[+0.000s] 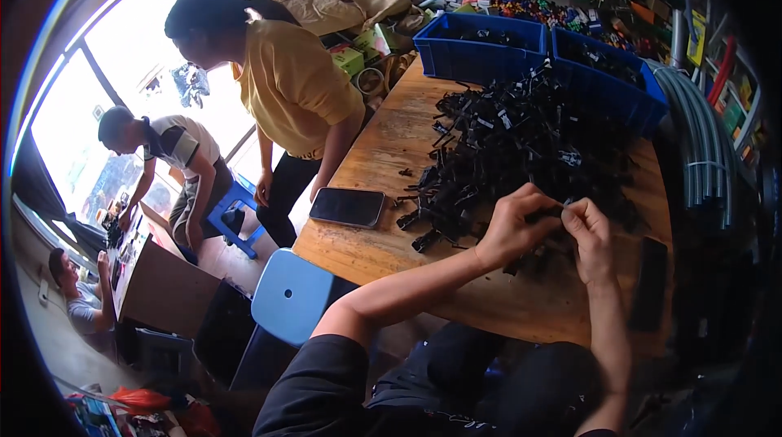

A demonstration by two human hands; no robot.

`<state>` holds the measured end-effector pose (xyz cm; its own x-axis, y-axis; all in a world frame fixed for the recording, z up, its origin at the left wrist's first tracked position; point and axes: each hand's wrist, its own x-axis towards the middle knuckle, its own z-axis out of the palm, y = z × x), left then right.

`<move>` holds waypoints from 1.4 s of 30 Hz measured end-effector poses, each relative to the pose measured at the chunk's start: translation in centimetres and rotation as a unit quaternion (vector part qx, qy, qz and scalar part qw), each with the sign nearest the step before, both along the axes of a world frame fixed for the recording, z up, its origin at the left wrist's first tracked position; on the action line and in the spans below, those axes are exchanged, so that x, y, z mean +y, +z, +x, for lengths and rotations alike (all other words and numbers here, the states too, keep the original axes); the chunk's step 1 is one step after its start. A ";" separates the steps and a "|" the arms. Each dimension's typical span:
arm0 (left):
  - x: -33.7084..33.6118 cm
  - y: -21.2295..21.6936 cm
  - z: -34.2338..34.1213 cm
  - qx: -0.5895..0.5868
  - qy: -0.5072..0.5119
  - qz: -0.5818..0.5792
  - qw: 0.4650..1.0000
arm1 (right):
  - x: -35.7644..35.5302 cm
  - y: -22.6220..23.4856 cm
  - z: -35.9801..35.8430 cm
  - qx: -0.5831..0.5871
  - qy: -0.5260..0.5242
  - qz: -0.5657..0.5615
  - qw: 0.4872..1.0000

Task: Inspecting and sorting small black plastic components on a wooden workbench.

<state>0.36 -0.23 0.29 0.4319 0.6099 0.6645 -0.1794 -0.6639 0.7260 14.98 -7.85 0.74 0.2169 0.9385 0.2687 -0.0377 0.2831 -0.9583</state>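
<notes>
Head view: black part lies crosswise.

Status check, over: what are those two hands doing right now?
Left hand and right hand pinch one small black part together. Pile of black parts behind. Phone lies clear, left.

Head view, steeply down over workbench
</notes>
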 end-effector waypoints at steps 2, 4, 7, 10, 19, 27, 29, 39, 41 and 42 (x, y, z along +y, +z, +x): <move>0.3 0.0 0.2 -0.024 -0.079 -0.251 0.965 | -0.4 0.9 0.2 -0.086 -0.003 0.005 0.996; 2.0 -0.4 -0.6 -0.053 -0.149 -0.408 0.899 | -0.8 2.4 -1.2 -0.371 -0.083 0.131 0.916; 2.1 -0.4 -0.4 -0.047 -0.177 -0.486 0.854 | -1.2 2.7 -1.0 -0.463 -0.081 0.133 0.872; 1.2 -0.3 -0.2 -0.027 -0.240 -0.476 0.846 | -1.3 2.3 -0.8 -0.513 -0.094 0.157 0.838; 2.2 -1.2 0.1 0.007 -0.195 -0.490 0.850 | -1.7 2.2 -0.5 -0.521 -0.096 0.106 0.842; 1.9 -0.6 -0.6 0.018 -0.165 -0.470 0.867 | -0.2 -0.7 -1.1 -0.592 -0.157 0.165 0.773; 1.2 -0.3 -0.1 0.020 -0.159 -0.476 0.865 | -0.6 -0.5 -0.8 -0.596 -0.144 0.154 0.775; 0.5 -0.6 -0.3 0.075 -0.129 -0.429 0.891 | -0.1 -1.7 -0.8 -0.609 -0.151 0.123 0.769; 0.7 -0.6 -0.4 0.076 -0.127 -0.436 0.888 | -0.1 -1.5 -0.8 -0.603 -0.149 0.139 0.771; 0.8 -0.7 -0.3 0.076 -0.137 -0.436 0.886 | -0.1 -1.4 -0.8 -0.605 -0.148 0.139 0.770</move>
<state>0.02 0.59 -0.41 0.6873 0.7213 -0.0857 -0.1039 0.2145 0.9712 14.18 -7.99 -0.69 -0.1566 0.7651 0.6246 0.9403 0.3089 -0.1426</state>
